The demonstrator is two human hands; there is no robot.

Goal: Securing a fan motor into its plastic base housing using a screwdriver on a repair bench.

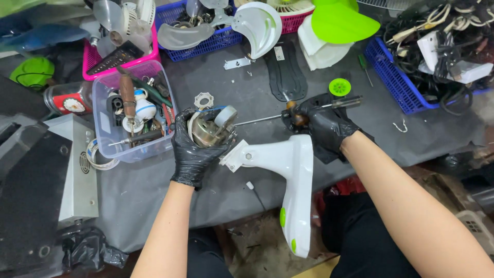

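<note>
Your left hand [193,149], in a black glove, is closed around a small fan motor [211,126], holding it just above the grey worktop [154,185]. The motor is a round metal body with copper-coloured windings showing and a pale band over its top. It sits at the upper end of a white plastic fan neck [293,175], which has green buttons near its lower end. The neck's long axis runs from the motor down toward you, its lower end hanging past the worktop's edge.

Your right hand [321,123], also gloved, grips the handle of a screwdriver [267,119]. The shaft lies nearly level and points left toward the motor; its tip seems to reach the motor, though the view there is too cluttered to be sure.

A clear box of tools [131,110] stands just left of the motor.
</note>
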